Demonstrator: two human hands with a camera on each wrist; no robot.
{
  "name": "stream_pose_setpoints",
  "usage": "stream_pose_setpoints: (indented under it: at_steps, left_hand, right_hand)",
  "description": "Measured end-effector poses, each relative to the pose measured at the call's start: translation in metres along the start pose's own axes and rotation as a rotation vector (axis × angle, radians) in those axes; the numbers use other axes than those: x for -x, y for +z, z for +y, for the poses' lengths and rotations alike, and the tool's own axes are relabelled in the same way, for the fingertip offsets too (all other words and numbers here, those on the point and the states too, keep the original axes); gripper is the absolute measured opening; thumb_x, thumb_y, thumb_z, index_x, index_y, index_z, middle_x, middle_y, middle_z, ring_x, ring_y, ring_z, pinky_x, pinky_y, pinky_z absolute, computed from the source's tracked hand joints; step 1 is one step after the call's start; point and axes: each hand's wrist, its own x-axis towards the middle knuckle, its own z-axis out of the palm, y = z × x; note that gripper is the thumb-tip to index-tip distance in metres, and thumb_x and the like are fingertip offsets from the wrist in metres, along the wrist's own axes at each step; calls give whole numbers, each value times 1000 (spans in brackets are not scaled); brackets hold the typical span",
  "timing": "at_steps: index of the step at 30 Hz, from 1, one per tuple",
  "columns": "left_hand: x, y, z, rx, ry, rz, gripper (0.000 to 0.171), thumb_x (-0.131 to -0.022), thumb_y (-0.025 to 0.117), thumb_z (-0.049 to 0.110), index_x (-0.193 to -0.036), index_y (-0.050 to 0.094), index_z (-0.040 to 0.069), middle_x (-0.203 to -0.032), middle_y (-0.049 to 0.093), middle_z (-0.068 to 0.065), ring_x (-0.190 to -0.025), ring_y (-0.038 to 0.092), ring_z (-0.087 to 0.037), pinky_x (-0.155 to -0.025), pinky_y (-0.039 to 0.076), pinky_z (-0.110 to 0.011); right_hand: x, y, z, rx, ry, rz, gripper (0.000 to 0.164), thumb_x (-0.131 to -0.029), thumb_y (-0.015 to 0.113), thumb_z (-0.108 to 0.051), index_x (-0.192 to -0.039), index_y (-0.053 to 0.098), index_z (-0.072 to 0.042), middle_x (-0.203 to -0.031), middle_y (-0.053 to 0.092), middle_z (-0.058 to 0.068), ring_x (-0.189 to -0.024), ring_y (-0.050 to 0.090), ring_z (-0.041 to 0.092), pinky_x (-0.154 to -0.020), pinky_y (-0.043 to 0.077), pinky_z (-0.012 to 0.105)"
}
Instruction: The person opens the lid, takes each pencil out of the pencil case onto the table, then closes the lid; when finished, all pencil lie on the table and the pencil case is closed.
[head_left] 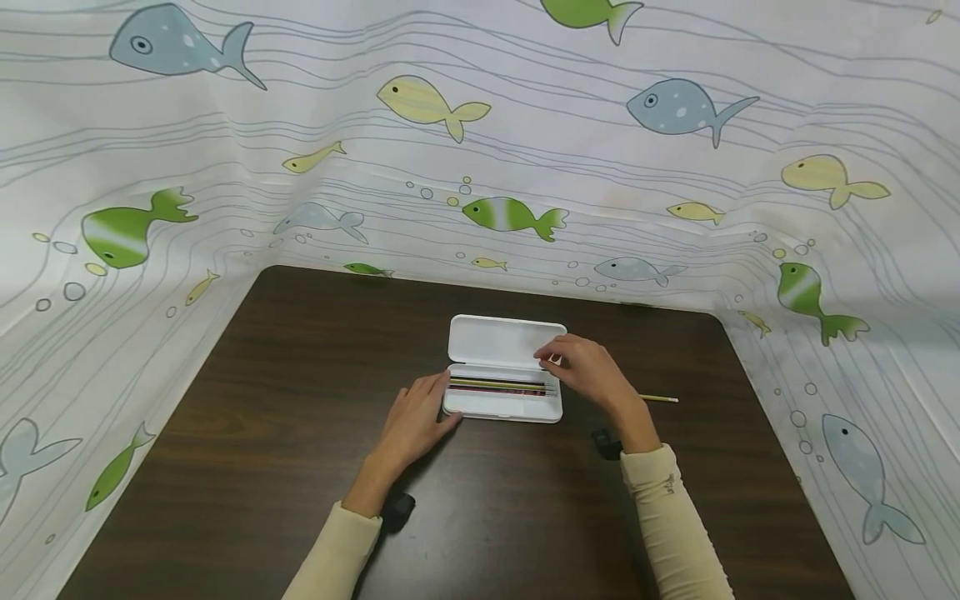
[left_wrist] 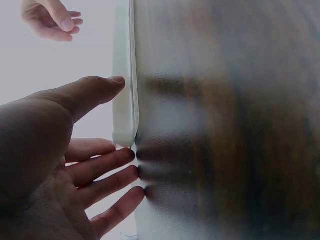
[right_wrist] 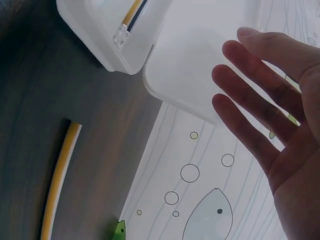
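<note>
A white pencil case [head_left: 502, 408] lies on the table with its lid [head_left: 495, 340] folded back. Several pencils [head_left: 498, 385] lie side by side in the tray; two eraser ends show in the right wrist view. My left hand [head_left: 415, 421] rests at the case's left end, its thumb against the front wall [left_wrist: 124, 107] and its fingers extended around the corner. Above the right part of the lid hovers my right hand [head_left: 588, 367], fingers relaxed and spread, nothing in them. A single yellow pencil [right_wrist: 61, 180] lies on the table to the right of the case, partly behind the right wrist in the head view.
The dark wood-grain table [head_left: 300, 358] is bordered at the back and sides by a white sheet [head_left: 585, 167] printed with fish. Black wrist cameras are strapped under both wrists, close to the tabletop.
</note>
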Motion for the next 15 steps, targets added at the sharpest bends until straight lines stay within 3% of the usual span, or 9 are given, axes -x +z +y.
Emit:
stream_pose_setpoints:
  at_steps: [15]
  left_hand:
    - [0, 1, 0, -14, 1, -9, 75, -85, 77, 35, -144, 45, 1, -135, 55, -15, -124, 49, -32, -91, 40, -51]
  right_hand:
    - [-2, 26, 1, -17, 36, -99, 16, -87, 75, -11, -103, 76, -12, -96, 69, -4, -86, 65, 13, -76, 51, 36]
